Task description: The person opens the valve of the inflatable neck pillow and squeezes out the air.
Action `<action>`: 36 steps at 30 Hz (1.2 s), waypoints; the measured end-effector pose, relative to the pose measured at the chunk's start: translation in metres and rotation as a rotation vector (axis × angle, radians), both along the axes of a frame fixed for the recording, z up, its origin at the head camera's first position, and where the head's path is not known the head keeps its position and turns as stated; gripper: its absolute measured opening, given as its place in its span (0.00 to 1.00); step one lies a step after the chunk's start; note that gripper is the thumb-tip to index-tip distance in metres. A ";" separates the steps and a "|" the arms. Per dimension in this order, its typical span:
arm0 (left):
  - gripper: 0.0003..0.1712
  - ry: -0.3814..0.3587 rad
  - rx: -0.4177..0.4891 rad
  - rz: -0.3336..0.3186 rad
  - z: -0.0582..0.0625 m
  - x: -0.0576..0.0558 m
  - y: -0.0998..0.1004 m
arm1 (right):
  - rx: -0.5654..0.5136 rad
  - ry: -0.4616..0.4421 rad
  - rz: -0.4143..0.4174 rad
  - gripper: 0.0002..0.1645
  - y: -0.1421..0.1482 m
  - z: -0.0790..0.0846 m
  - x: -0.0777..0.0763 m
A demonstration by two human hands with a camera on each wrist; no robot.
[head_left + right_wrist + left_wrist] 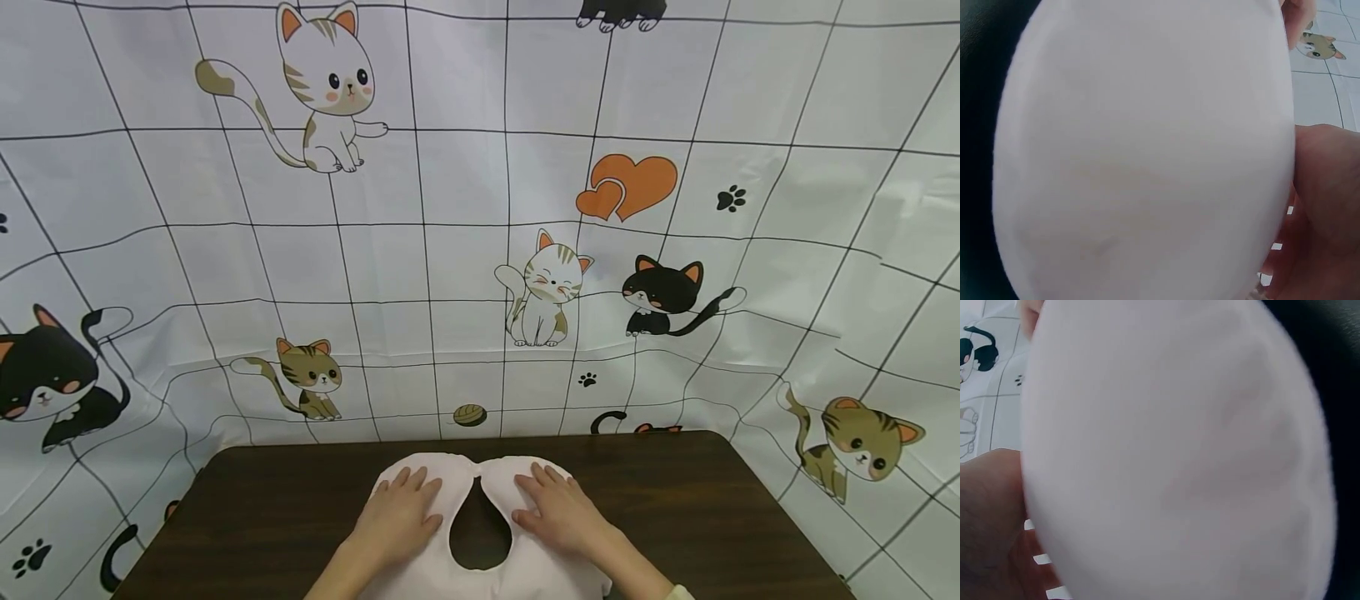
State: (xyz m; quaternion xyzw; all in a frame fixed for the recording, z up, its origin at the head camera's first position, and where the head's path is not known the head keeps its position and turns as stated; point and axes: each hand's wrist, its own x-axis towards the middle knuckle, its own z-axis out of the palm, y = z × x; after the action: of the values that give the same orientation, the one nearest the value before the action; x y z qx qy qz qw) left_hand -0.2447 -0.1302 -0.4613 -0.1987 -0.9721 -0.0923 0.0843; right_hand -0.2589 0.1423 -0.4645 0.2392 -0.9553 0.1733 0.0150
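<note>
A pale pinkish-white neck pillow (480, 585) lies at the near edge of a dark tabletop, its two rounded ends meeting at the far side around a teardrop-shaped opening. My left hand (399, 518) rests palm down on the left lobe, fingers spread, thumb by the opening. On the right lobe my right hand (564, 515) lies the same way, its thumb pointing toward the opening. In the left wrist view the smooth pillow side (1172, 450) fills most of the picture, and the right wrist view shows the other side (1147, 150) just as close.
The dark brown wooden table (660, 492) extends around the pillow to both sides. Behind and beside it hangs a white grid-patterned sheet (465, 183) printed with cartoon cats, hearts and paw prints.
</note>
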 end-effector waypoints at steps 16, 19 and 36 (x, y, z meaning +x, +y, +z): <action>0.24 0.068 0.044 0.033 0.037 0.014 -0.004 | -0.062 0.129 0.012 0.31 0.013 0.007 0.007; 0.24 0.058 0.056 0.025 0.039 0.019 -0.002 | -0.049 0.128 0.010 0.31 0.016 0.005 0.009; 0.24 -0.055 0.062 0.016 0.002 0.021 -0.002 | -0.011 0.107 0.023 0.33 0.019 -0.012 0.017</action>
State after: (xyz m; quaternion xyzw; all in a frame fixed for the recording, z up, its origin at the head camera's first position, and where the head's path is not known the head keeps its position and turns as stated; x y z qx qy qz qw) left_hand -0.2233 -0.1319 -0.4593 -0.1858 -0.9722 -0.1270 0.0646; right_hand -0.2419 0.1613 -0.4764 0.2589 -0.9493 0.1658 0.0652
